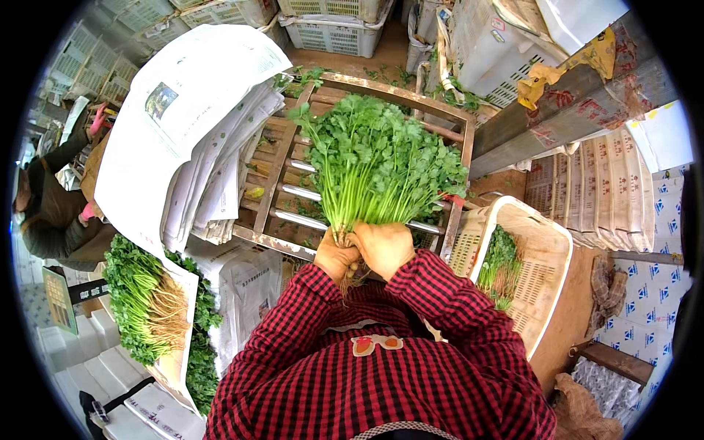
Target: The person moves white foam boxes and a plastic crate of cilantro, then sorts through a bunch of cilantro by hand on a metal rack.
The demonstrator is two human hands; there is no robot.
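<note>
A large bunch of cilantro [378,158] lies on a metal roller rack [268,176] in front of me, its leaves pointing away and its pale roots toward my body. My left hand [336,258] is closed round the root end of the stems. Right beside it, my right hand [385,248] also grips the base of the stems, its thumb near the left hand. Thin roots hang below the two hands. The fingertips are partly hidden under the bunch.
A stack of newspaper sheets [209,183] leans at the rack's left. More rooted greens [147,301] fill a container at lower left. At right stands a cream plastic crate [546,293] with some greens inside. A metal post [572,95] rises at upper right. Another person [62,198] is at far left.
</note>
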